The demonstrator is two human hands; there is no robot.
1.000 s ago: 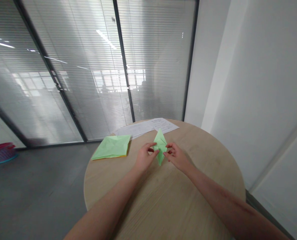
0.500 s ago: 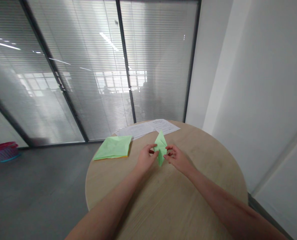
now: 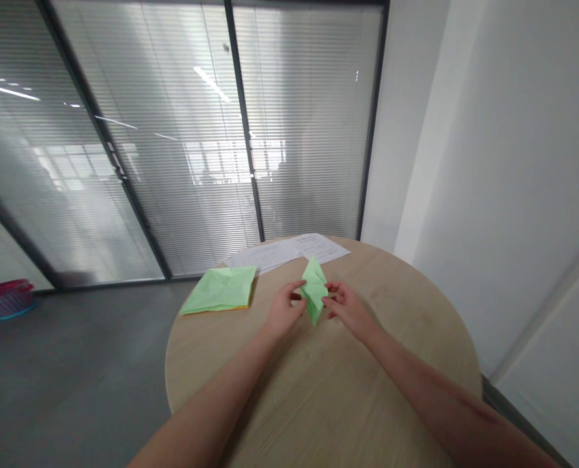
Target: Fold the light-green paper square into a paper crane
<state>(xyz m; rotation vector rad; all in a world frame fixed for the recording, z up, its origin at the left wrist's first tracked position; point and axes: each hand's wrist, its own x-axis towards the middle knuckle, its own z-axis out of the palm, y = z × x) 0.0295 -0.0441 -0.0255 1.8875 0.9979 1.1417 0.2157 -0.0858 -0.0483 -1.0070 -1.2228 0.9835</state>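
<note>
A light green folded paper [image 3: 314,290], shaped like a tall diamond, is held up between my hands over the wooden table [image 3: 318,403]. My left hand [image 3: 285,308] pinches its left corner, thumb in front. On the other side, my right hand [image 3: 346,305] grips the right edge between thumb and fingers. Creases and a slanted flap show on the upper half of the diamond. To the left of my hands lies a stack of green paper sheets [image 3: 221,288], with a yellow-orange edge showing underneath.
Printed white sheets [image 3: 313,247] lie at the table's far edge. A pink and blue basket [image 3: 6,299] stands on the grey floor at far left. Beyond the table is a glass partition with blinds [image 3: 196,162]; a white wall [image 3: 513,195] rises on the right.
The folded paper has shifted very slightly to the right, and the fingers of my right hand have moved a little along its right edge. My left hand keeps its grip.
</note>
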